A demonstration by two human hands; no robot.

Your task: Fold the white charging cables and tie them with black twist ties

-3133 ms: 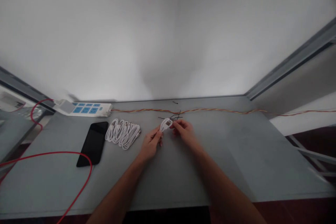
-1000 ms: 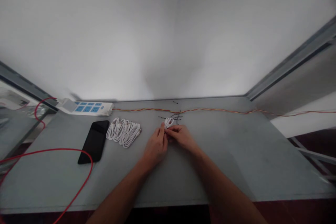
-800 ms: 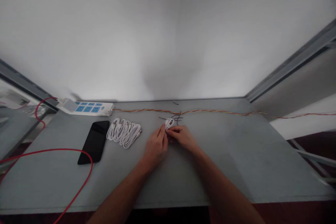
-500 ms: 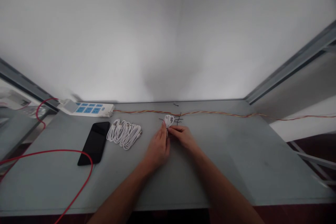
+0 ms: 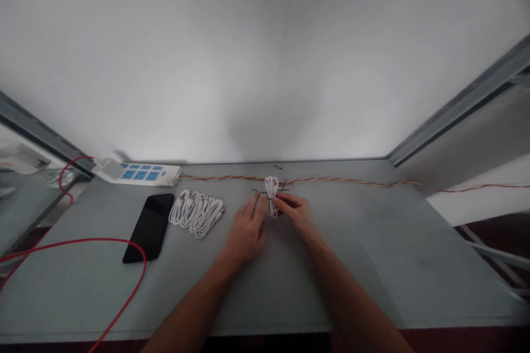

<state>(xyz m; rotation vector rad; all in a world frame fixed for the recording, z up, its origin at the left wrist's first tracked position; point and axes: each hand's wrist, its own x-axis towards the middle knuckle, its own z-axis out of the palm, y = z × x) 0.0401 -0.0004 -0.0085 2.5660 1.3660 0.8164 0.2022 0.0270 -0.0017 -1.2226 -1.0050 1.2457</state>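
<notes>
A coiled white cable (image 5: 271,187) stands pinched in my right hand (image 5: 296,213), bound at its middle by a dark twist tie (image 5: 270,198). Just left of it is my left hand (image 5: 247,230), its fingers stretched forward and apart, the tips close to the bundle; whether they touch it I cannot tell. Behind the bundle, several thin black ties (image 5: 284,190) lie on the grey table (image 5: 356,265). More white cables (image 5: 196,213), coiled into bundles, lie side by side to the left of my hands.
A black phone (image 5: 149,227) lies left of the bundled cables. Behind it sits a white power strip (image 5: 151,174) with blue sockets and a twisted red-yellow wire (image 5: 345,178) running right along the wall (image 5: 265,66). A red cord (image 5: 138,281) loops across the table's left side.
My left hand has let go of the white cable and drawn back a little to the left. The bundle is now in my right hand, slightly farther right and showing its whole length.
</notes>
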